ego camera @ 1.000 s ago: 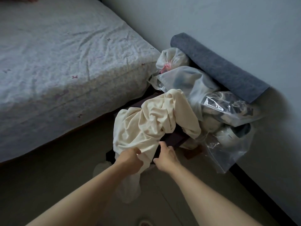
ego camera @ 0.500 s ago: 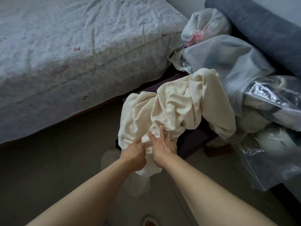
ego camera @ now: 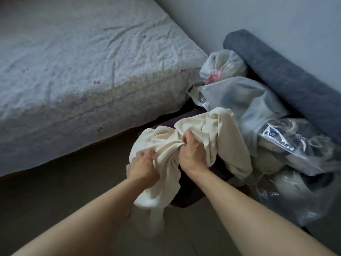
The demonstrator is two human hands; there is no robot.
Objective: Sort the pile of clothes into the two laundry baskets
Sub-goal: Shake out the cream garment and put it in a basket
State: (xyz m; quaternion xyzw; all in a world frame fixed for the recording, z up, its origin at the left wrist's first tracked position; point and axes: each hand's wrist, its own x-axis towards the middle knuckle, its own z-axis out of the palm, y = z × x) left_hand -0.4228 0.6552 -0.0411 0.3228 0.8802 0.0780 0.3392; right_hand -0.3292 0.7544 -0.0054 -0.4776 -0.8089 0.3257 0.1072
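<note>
Grey floor (ego camera: 55, 191), pale wall (ego camera: 258, 24), one bed (ego camera: 83, 71) at ten o'clock. One cream cloth (ego camera: 217, 130) at centre, bunched in left hand (ego camera: 143, 168) and right hand (ego camera: 192, 153); plastic bags (ego camera: 249, 100) at three o'clock.

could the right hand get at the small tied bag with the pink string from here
Probably yes, once freed: the right hand now has its grip on the cream cloth garment, and the small translucent tied bag with pink string lies uncovered beyond the large frosted plastic bag.

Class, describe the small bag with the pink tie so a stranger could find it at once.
Start at the bed corner by the wall. Bags are heaped beside it, against a grey roll. The tied bag is farthest back, a small whitish one; only it has a pink tie.
</note>
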